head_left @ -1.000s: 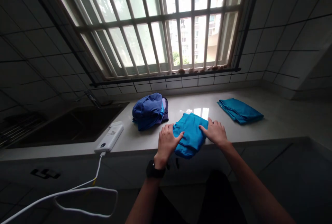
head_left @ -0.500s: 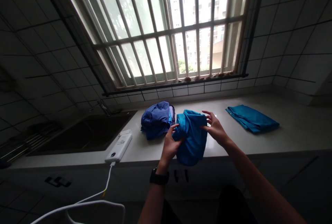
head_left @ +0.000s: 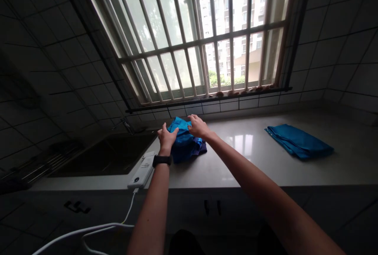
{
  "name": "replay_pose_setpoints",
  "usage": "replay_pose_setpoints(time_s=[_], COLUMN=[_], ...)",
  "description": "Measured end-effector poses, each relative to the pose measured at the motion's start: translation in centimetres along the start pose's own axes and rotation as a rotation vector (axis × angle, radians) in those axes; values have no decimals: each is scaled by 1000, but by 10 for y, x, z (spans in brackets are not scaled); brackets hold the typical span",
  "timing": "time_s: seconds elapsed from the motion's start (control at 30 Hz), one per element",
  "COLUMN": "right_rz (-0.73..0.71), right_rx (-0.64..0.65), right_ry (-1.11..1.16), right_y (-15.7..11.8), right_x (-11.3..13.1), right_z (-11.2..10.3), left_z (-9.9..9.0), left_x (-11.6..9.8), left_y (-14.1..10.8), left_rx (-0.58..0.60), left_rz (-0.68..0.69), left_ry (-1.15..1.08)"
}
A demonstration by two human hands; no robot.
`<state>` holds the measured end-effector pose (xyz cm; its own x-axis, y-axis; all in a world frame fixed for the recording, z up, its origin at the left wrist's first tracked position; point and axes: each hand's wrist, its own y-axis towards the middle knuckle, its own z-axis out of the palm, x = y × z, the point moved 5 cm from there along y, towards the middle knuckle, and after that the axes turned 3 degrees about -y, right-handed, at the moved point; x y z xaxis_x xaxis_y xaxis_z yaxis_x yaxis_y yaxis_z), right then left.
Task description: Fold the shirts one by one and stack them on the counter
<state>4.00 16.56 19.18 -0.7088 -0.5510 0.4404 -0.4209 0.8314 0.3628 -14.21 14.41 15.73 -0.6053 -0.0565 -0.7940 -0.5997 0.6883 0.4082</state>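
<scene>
A bright blue cloth (head_left: 182,133) lies on top of a pile of darker blue and purple cloths (head_left: 183,154) on the counter, left of centre. My left hand (head_left: 167,137) is at the left side of the bright cloth, thumb and fingers spread apart. On the cloth's right side, my right hand (head_left: 198,126) has its fingertips against the fabric, with the fingers bent and the thumb partly hidden. Far to the right, a folded teal cloth (head_left: 299,141) lies flat.
A white power bank (head_left: 141,171) with a white cable lies left of my left wrist. Behind it is a dark sink (head_left: 103,154) with a faucet (head_left: 127,126). A barred window (head_left: 201,42) stands above the counter (head_left: 254,168).
Both hands have moved left with the bright blue cloth, which now rests on the pile. My left hand has opened wider. The view has shifted slightly.
</scene>
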Motion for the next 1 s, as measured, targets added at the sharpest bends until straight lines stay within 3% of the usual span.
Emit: replay_pose_setpoints(time_s=[0.1, 0.2, 0.33, 0.6, 0.73, 0.83, 0.9, 1.0], right_rz=[-19, -25, -9, -3, -28, -97, -90, 88], right_rx=[129, 183, 113, 45, 75, 42, -7, -100], right_ry=[-48, -79, -123, -185, -132, -33, 16, -38], right_y=[-16, -24, -31, -50, -74, -115, -146, -182], right_x=[-2, -8, -12, -15, -8, -10, -29, -94], right_z=[40, 63, 69, 74, 66, 49, 32, -11], left_z=[21, 36, 42, 39, 38, 35, 32, 27], left_x=[30, 54, 69, 66, 64, 62, 59, 53], left_y=[-31, -58, -70, -67, -67, -68, -70, -74], left_rx=[29, -24, -95, -125, -129, -141, -174, -214], left_rz=[78, 159, 235, 275, 270, 265, 281, 350], left_ry=[127, 166, 196, 191, 156, 155, 163, 161])
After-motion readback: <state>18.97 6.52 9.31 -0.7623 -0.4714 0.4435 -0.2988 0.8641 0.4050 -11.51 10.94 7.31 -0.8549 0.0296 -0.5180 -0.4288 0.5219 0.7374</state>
